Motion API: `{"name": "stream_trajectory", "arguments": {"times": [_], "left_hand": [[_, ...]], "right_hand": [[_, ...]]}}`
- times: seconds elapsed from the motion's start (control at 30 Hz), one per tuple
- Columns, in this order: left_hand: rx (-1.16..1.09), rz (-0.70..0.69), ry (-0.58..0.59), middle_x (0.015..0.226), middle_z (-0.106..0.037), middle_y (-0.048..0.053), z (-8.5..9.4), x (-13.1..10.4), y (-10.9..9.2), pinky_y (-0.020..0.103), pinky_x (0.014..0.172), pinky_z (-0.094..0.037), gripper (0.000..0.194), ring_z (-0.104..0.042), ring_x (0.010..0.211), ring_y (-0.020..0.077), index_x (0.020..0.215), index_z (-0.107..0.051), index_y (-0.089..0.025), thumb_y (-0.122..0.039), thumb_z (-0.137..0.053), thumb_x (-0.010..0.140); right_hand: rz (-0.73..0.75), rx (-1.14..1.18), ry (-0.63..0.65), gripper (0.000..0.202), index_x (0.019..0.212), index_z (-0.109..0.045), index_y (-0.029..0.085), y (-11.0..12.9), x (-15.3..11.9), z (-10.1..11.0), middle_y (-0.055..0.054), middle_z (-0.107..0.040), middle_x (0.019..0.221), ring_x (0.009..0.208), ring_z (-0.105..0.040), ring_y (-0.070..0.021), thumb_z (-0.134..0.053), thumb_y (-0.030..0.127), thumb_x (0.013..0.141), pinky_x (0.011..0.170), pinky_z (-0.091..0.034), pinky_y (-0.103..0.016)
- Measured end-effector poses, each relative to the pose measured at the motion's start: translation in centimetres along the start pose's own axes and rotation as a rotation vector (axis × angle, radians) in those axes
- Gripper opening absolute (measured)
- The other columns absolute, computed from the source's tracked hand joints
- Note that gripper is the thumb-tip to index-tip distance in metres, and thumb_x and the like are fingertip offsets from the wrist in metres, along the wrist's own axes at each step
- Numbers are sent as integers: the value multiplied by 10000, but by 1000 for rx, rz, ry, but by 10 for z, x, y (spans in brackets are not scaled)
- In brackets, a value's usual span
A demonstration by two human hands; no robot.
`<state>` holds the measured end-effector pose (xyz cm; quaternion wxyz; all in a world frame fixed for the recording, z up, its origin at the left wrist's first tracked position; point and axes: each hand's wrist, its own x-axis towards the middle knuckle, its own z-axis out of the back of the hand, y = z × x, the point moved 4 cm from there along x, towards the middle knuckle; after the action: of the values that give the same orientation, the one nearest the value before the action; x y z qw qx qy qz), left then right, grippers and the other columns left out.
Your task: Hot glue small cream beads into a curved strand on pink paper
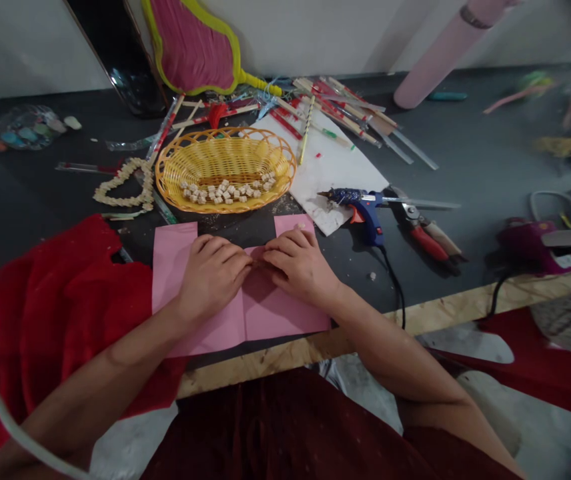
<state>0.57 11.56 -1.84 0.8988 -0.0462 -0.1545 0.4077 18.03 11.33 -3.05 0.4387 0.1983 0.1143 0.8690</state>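
A sheet of pink paper (pixel 205 337) with a crease down its middle lies at the table's front edge. Two parts of it stick up at the back, left and right, with a gap between them. My left hand (pixel 217 270) rests over the paper left of the crease, fingers bent and pressed together at its upper edge. Opposite it, my right hand (pixel 298 263) curls its fingers over the right half. Both sets of fingertips nearly meet near the crease. The thumbs and whatever lies beneath the fingers are mostly hidden.
Behind the paper stands a yellow wicker basket (pixel 225 167) with small pale cubes. A blue glue gun (pixel 373 217) and red-handled pliers (pixel 428 237) lie to the right. Red cloth (pixel 75 300) covers the left; a heart-shaped piece (pixel 128 187) sits beyond it. Packaged chopsticks (pixel 335 107) are scattered behind.
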Motion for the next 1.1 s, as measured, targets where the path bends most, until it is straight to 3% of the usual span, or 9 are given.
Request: {"name": "stream_trajectory", "arguments": {"times": [0.4, 0.6, 1.1], "left_hand": [[15, -6, -10, 936, -776, 35, 1, 0, 0, 464, 875, -423, 188, -637, 924, 262, 938, -751, -213, -250, -576, 994], [24, -11, -7, 938, -772, 42, 0, 0, 0, 468, 879, -424, 198, -632, 922, 265, 933, -748, -206, -247, -564, 995], [14, 10, 14, 946, -775, 54, 0, -1, 0, 475, 899, -436, 207, -640, 947, 266, 936, -763, -222, -257, -566, 988]], "right_hand": [[-11, 12, -10, 180, 1044, -718, 213, 0, -1, 0, -63, -754, 1142, 1075, -587, -266, -670, 187, 872, 991, -359, -456], [4, -11, -59, 145, 1014, -717, 189, 3, -2, -1, -77, -746, 1159, 1065, -584, -267, -649, 200, 886, 970, -376, -452], [-4, -17, -42, 136, 1013, -721, 209, 2, 0, -3, -63, -747, 1145, 1060, -575, -257, -635, 186, 909, 959, -365, -441]]}}
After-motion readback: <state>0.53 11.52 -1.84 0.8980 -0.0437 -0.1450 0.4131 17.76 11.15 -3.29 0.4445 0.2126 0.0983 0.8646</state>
